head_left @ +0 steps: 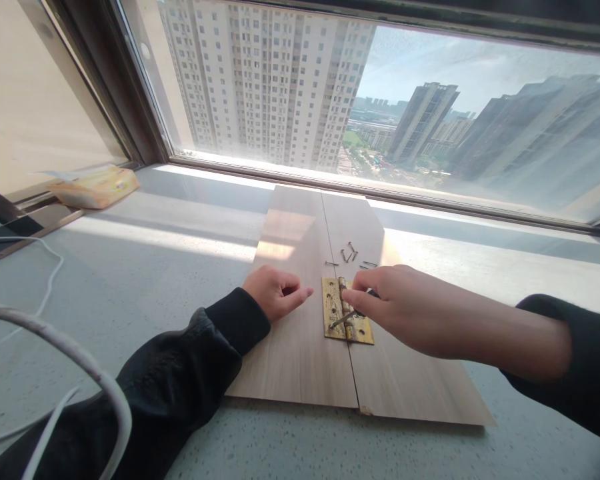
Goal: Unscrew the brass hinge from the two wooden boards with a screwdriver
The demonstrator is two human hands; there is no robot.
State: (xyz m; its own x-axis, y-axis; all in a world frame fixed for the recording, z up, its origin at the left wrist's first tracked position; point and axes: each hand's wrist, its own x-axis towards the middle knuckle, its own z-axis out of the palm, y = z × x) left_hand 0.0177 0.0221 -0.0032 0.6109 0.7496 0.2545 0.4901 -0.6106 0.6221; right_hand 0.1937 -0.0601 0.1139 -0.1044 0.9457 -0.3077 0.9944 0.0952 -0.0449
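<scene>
A brass-coloured butt hinge (334, 308) lies open flat across the seam between two pale wooden boards, the left board (295, 360) and the right board (405, 380). My right hand (385, 300) grips a screwdriver (347, 319), its dark handle mostly hidden by the fingers. The slanted shaft reaches down to the lower-left hole of the hinge, where its tip meets what may be a screw head. My left hand (273, 292) rests on the left board beside the hinge, fingers curled in and nothing visible in them. Several loose screws (353, 250) lie beyond the hinge.
The boards lie on a speckled white sill (180, 227) below a large window (305, 100). A tissue pack (97, 187) sits at the far left. White cables (80, 353) loop over the left side, near my left sleeve (180, 373).
</scene>
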